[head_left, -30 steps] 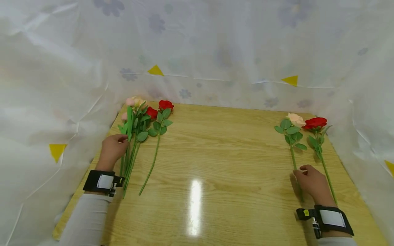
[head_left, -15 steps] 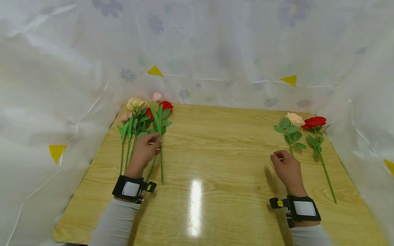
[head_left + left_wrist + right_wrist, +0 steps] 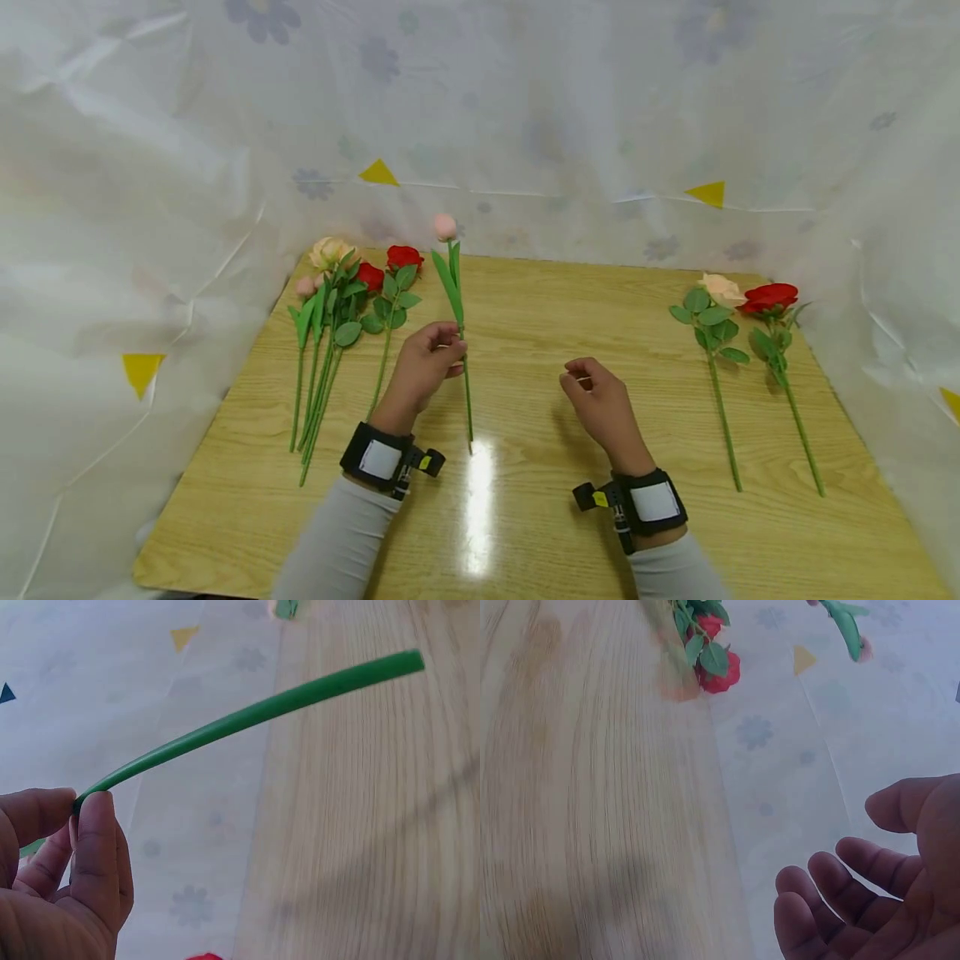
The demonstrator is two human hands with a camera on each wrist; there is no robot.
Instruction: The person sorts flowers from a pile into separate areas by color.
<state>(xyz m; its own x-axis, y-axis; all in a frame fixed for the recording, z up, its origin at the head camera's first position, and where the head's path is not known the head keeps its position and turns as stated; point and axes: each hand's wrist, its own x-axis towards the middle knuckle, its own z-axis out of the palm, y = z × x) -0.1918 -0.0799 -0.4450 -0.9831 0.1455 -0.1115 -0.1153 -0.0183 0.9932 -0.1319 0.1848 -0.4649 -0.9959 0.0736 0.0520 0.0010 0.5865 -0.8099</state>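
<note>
A pink tulip [image 3: 445, 227] stands nearly upright over the middle of the table, its stem pinched between thumb and fingertips of my left hand [image 3: 426, 367]. In the left wrist view the lower green stem [image 3: 255, 716] sticks out past the fingertips. My right hand [image 3: 606, 412] hovers to the right of the tulip, fingers loosely bent and nothing in them. The right wrist view shows that hand's thumb and fingers [image 3: 832, 889] spread apart, with the tulip's bloom at the top right.
On the left of the wooden table [image 3: 570, 308] lie more pink tulips [image 3: 304, 287], a cream rose [image 3: 330, 252] and red roses [image 3: 404, 257]. At the right lie a cream rose [image 3: 722, 289] and a red rose [image 3: 768, 297]. White patterned sheeting [image 3: 525, 108] surrounds the table.
My left hand has lifted one tulip from the left bunch and carried it rightward to the table's middle. My right hand has moved left, away from the cream rose's stem.
</note>
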